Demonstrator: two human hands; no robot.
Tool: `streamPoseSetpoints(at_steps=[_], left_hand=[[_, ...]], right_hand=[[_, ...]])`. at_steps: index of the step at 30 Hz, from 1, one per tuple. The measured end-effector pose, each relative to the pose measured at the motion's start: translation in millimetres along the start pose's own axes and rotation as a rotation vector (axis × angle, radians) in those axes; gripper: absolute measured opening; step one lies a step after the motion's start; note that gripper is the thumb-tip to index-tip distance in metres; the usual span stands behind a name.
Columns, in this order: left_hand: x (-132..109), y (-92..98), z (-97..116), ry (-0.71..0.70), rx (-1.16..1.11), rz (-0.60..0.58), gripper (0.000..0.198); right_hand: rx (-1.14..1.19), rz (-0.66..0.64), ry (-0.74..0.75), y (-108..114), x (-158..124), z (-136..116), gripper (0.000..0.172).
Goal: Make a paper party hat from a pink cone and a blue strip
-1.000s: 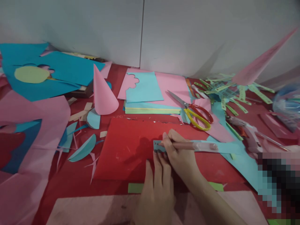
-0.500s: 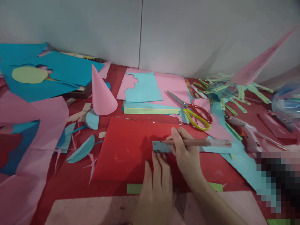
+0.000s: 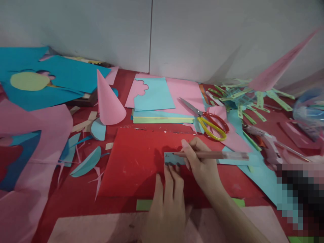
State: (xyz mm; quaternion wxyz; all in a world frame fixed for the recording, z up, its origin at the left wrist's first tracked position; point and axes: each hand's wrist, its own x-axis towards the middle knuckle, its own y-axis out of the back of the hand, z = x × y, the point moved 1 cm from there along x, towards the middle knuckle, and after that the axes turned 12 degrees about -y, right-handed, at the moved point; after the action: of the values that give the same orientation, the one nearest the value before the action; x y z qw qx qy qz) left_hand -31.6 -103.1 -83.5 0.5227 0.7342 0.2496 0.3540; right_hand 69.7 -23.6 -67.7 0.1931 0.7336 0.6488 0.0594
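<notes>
A brown pen (image 3: 209,155) with a clear end is pinched in my right hand (image 3: 202,165). Its tip meets a narrow light-blue paper strip (image 3: 169,158), where small dark marks show near the left end. My left hand (image 3: 168,199) lies with fingers stretched out, the fingertips pressing on the strip's lower edge. Under both hands is a flat red sheet or folder (image 3: 131,162). The strip runs on beneath my right hand and comes out to its right. Just beyond that hand lie scissors (image 3: 206,119) with one red and one yellow handle.
At the back stands a stack of coloured paper (image 3: 162,119). A pink paper cone (image 3: 110,104) is left of it; another pink cone (image 3: 280,64) with green paper strips is at right. Beside that lies a glue gun (image 3: 264,138). Paper scraps (image 3: 87,163) spread over the left side.
Both hands keep nearly the same place. The pen tip has shifted very slightly on the strip, and the whole view has moved a little.
</notes>
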Motion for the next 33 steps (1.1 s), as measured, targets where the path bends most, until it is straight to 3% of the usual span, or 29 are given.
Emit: streamPoseSetpoints(at_steps=[12, 33], left_hand=[[-0.9, -0.4, -1.9, 0.001, -0.019, 0.033, 0.052], [0.0, -1.5, 0.6, 0.010, -0.003, 0.023, 0.049]], right_hand=[[-0.158, -0.003, 0.038, -0.7, -2.6, -0.6, 0.033], [-0.166, -0.054, 0.017, -2.2, -3.3, 1.3, 0.032]])
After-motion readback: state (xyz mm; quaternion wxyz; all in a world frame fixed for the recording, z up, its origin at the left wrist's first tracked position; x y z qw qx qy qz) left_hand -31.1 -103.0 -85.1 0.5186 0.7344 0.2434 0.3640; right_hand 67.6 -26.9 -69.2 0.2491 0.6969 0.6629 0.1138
